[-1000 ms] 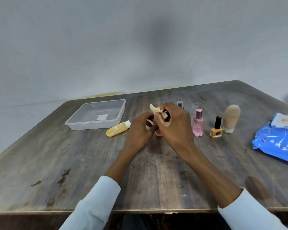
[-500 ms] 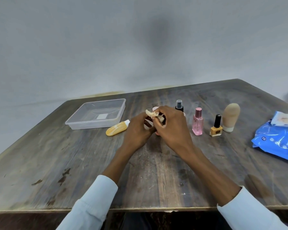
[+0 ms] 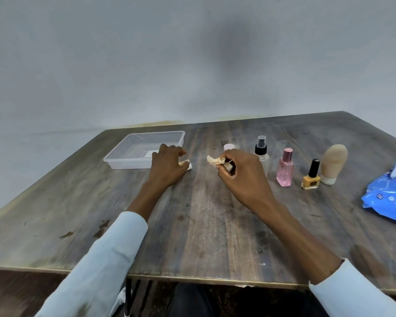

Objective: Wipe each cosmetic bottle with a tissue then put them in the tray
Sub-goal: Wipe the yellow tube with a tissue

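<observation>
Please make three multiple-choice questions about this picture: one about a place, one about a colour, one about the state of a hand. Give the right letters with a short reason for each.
1. Where does the clear tray stand on the table?
A. far left of the bottles
B. right of the blue pack
C. at the near table edge

2. What colour is the nail polish bottle with the black cap?
A. green
B. yellow
C. red

3. What does the right hand do?
A. lies flat and holds nothing
B. lifts the tray
C. keeps a crumpled tissue in its grip

Answers:
1 A, the tray is far left, beyond the left hand.
2 B, its glass body is yellow.
3 C, the tissue sticks out from the curled fingers.
</observation>
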